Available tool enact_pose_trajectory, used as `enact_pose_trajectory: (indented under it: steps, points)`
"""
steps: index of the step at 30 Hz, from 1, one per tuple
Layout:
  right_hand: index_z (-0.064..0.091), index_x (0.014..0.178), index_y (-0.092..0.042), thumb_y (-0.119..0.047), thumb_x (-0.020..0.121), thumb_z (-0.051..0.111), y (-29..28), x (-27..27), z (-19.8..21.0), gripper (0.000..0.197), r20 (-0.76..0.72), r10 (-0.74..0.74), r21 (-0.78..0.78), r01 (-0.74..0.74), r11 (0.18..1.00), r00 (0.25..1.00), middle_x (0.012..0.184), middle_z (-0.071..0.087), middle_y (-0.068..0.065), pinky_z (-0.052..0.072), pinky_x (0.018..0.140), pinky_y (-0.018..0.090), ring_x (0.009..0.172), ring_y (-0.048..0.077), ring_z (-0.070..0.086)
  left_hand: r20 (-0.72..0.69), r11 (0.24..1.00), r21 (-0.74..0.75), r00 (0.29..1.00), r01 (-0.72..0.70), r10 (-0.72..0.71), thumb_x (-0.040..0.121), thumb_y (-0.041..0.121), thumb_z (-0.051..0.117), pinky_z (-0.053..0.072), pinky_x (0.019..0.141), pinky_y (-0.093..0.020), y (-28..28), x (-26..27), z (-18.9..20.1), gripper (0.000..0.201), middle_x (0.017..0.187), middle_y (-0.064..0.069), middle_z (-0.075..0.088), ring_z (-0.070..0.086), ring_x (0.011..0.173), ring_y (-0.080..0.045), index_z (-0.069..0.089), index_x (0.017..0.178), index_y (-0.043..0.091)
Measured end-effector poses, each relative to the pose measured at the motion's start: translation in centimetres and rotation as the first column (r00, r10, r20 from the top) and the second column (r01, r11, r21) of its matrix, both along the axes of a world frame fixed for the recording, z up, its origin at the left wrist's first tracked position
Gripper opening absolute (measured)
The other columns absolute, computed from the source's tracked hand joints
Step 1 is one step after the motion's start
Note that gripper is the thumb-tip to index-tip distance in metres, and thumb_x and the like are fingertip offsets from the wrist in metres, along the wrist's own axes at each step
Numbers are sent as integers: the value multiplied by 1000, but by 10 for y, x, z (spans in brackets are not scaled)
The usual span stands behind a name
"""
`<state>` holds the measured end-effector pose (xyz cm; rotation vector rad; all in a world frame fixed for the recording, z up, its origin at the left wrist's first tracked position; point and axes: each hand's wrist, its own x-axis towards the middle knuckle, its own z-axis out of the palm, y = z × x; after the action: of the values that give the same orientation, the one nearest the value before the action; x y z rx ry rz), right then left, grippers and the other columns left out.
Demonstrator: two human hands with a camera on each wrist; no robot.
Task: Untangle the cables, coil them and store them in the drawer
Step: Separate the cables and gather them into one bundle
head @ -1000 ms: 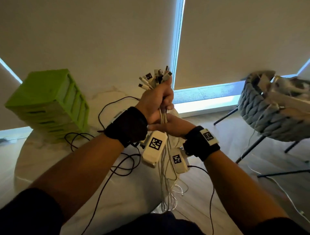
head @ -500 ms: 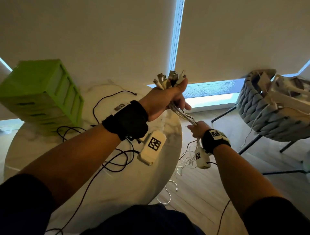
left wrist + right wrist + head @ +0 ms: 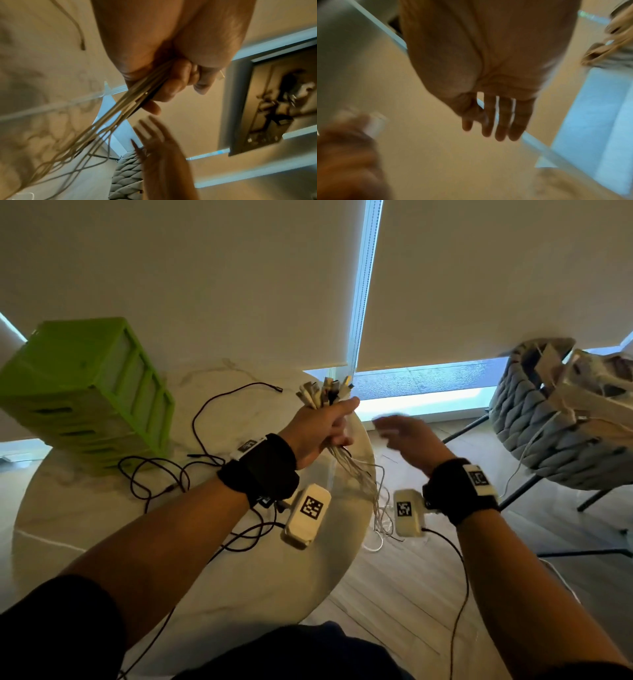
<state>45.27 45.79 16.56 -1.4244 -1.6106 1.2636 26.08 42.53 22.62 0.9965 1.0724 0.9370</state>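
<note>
Clenched around a bundle of white cables (image 3: 337,455), my left hand (image 3: 318,429) holds them up above the far edge of the counter (image 3: 102,542). Their plug ends (image 3: 323,393) fan out above my fist like a bouquet, pale connectors with a few dark tips, while the thin cords spill down from under my fingers, spreading apart and looping over the counter's rim toward the floor (image 3: 411,594). From the left wrist view the strands (image 3: 120,116) run tight and parallel out of my curled fingers, then splay and cross lower down. My right hand (image 3: 407,440) has its grip released: fingers straight and slightly spread, holding nothing, blurred, just beside the bundle but apart from it.

On the counter to the left stands a green drawer unit (image 3: 89,398), well apart from the bundle; I cannot tell whether any drawer stands out. Black cables (image 3: 202,440) lie in loose loops between the unit and my left wrist, 1 end stretching toward the window. Both wrists wear black bands with white marker boxes. To the right, on the floor, stands a grey woven chair (image 3: 548,433) with pale things piled on it.
</note>
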Motion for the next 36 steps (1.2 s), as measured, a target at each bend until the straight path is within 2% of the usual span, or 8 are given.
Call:
enact_pose_trajectory:
  steps: [3,6,9,15,20,24,30,36]
  points:
    - [63,109,-29,-13,98,47,-9,-40,54,25,-316,12,86,16,996,949,113,64,3,49,89,32,107,21,60,20,999,-43,1000,-12,13,95,19,56,44,64,-30,-4,-8,-9,31,45,6,26,25,44,-12,47,65,20]
    - [57,122,-31,-34,103,38,-18,-83,78,28,-157,193,190,-162,968,968,119,61,0,47,96,31,112,15,58,12,998,-44,999,-52,52,96,12,51,46,58,-29,-10,-14,-13,23,47,3,36,32,45,-13,55,74,15]
    - [65,111,-23,-45,99,38,-23,-115,87,37,130,275,278,-301,912,953,109,65,-1,47,98,42,106,19,60,-2,996,-31,996,-84,84,101,10,39,50,55,-30,-19,-25,-14,26,55,-5,38,39,49,-16,49,78,11]
    - [61,108,-13,-30,101,40,-33,-145,89,28,433,384,417,-558,717,816,101,61,2,44,86,32,93,17,54,-1,988,7,988,-153,153,95,22,40,40,63,-33,-37,-56,-11,14,84,-10,36,36,68,-20,47,85,16]
    - [64,108,-22,-41,96,51,-39,-164,96,26,461,387,394,-575,717,798,98,65,-1,47,78,28,88,15,58,-117,996,59,990,-71,78,102,1,34,49,54,-28,-47,-73,-9,22,72,-11,46,52,52,-14,46,89,15]
    - [64,96,-17,-39,93,57,-43,-178,96,24,501,371,390,-587,709,782,87,61,-4,44,69,22,80,11,56,-54,998,34,997,-47,49,102,3,33,47,58,-34,-49,-83,-8,19,66,-11,45,48,51,-16,49,93,10]
    - [61,110,-19,-17,98,52,-38,-167,94,15,41,423,334,-412,848,905,101,63,-6,47,74,13,88,-2,60,19,988,-75,991,-134,136,99,7,44,38,48,-28,-48,-97,-3,40,58,-5,28,26,51,-15,62,64,14]
    - [70,89,-21,-11,83,71,-37,-170,87,12,222,346,428,-410,806,912,104,62,-6,55,84,39,97,13,62,18,958,-160,970,-238,244,98,1,41,40,49,-30,-44,-108,-4,29,56,-5,30,27,49,-16,45,70,10]
